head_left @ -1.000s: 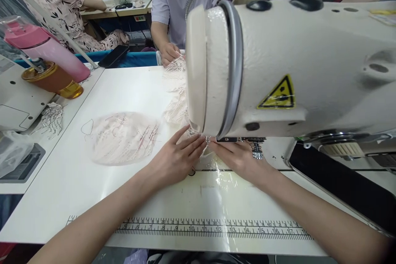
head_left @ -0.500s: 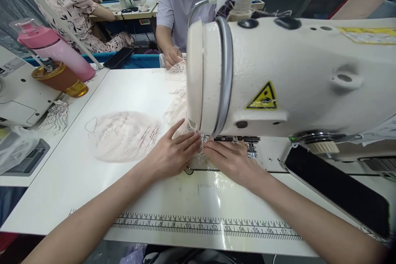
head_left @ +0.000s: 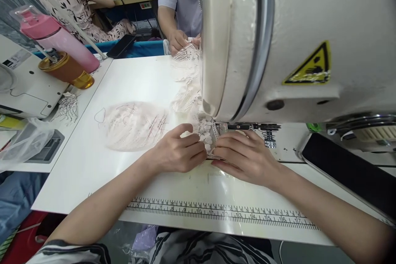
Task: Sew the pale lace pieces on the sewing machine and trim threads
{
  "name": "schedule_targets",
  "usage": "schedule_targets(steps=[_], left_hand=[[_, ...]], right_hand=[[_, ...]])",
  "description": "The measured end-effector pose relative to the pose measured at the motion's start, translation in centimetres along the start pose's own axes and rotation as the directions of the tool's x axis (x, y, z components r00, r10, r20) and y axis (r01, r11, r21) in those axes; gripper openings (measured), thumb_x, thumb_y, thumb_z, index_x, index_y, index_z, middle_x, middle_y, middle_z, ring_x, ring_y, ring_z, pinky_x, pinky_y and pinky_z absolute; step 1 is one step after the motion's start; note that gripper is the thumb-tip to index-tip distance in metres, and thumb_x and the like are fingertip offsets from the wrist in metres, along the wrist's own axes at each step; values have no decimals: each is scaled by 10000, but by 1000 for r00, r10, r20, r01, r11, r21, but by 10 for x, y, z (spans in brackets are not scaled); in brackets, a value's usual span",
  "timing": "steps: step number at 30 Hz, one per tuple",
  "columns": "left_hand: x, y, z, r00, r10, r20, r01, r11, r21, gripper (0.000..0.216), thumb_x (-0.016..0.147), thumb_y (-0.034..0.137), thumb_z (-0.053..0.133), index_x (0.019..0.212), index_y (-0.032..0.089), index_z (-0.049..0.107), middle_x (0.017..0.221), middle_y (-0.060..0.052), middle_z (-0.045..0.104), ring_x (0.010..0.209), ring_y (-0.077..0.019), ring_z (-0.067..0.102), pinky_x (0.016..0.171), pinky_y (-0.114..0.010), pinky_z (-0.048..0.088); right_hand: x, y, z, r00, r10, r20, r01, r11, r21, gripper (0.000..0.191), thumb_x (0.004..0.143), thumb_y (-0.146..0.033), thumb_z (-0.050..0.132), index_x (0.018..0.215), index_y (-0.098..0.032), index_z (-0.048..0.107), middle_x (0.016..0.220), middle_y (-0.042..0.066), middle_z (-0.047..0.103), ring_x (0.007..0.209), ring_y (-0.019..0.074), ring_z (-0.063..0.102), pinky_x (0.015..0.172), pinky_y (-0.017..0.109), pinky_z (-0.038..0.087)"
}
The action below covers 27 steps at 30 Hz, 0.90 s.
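Observation:
White lace fabric [head_left: 208, 130] lies under the front of the sewing machine head [head_left: 235, 49], beside the presser foot area. My left hand [head_left: 182, 148] is at its left edge, fingers curled and closed on the near edge of the lace; the exact fingertip contact is partly hidden. My right hand [head_left: 247, 154] rests palm down at the lace's right side, its fingers stretched out and its thumb low near the table. The needle is hidden behind the machine head. Further back, the lace continues as a pale, fringed strip.
A pale oval lace piece [head_left: 134, 126] with red threads lies left. A phone [head_left: 349, 173] lies right. A pink bottle [head_left: 58, 39] and amber cup [head_left: 66, 70] stand back left. A co-worker's hand [head_left: 179, 42] holds the strip's far end. A ruler scale [head_left: 216, 212] runs along the front.
My view has moved closer and lower. The fingers of my left hand have gone from stretched flat to curled at the lace edge. The co-worker's second hand now shows at the strip.

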<state>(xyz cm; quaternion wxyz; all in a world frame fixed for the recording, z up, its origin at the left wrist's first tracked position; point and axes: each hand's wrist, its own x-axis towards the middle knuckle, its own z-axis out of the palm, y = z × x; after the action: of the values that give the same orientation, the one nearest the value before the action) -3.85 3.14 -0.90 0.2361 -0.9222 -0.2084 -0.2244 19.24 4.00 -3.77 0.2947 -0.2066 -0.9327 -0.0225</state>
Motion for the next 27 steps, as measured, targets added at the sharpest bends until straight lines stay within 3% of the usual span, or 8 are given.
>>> schedule_targets(steps=[4,8,13,21,23,25,27], left_hand=[[2,1,-2,1000,16,-18,-16,1000,-12,303,867,124,602,583,206,536,559,75,511,564,-103,403,782,-295,421],[3,4,-2,999,31,-6,-31,999,-8,257,889,166,611,638,213,583,615,72,574,599,-99,462,767,-295,428],[4,10,0,999,37,4,-37,999,-24,260,887,103,584,649,209,588,617,67,578,600,-97,471,751,-283,437],[2,11,0,997,69,34,-66,995,-74,224,894,95,566,693,190,589,674,34,624,629,-106,527,729,-299,462],[0,11,2,996,47,70,-40,994,-104,179,904,115,544,754,191,605,775,12,676,739,-127,601,781,-306,497],[-2,12,6,991,-32,132,54,985,-165,115,912,169,517,897,168,631,1011,-56,709,984,-184,641,907,-348,514],[-4,12,10,968,-125,218,173,961,-217,274,905,237,492,1109,93,605,1240,-151,641,1205,-262,570,1015,-411,485]], right_hand=[[-2,2,-2,999,27,26,-28,999,23,26,907,-212,626,930,-218,616,941,-38,724,926,129,626,736,319,372],[1,3,-2,1000,-1,-17,2,999,54,125,870,-80,613,853,-204,606,859,-41,717,863,128,623,733,320,388],[3,2,-4,1000,-12,-6,13,995,104,79,882,-134,630,851,-204,612,867,-34,715,848,130,626,823,347,453],[2,3,0,998,-57,-8,58,988,144,139,845,-46,627,861,-184,638,865,-26,707,877,118,618,932,328,499],[-2,4,5,997,-77,0,76,988,136,131,848,-51,622,880,-178,634,882,-19,706,895,127,616,911,316,512],[-5,4,9,997,-82,5,80,989,128,147,849,-52,617,926,-177,634,892,-16,703,908,137,619,901,319,520],[-7,4,11,997,-74,2,73,989,126,182,846,-44,614,966,-179,634,909,-18,707,913,141,626,899,322,525]])
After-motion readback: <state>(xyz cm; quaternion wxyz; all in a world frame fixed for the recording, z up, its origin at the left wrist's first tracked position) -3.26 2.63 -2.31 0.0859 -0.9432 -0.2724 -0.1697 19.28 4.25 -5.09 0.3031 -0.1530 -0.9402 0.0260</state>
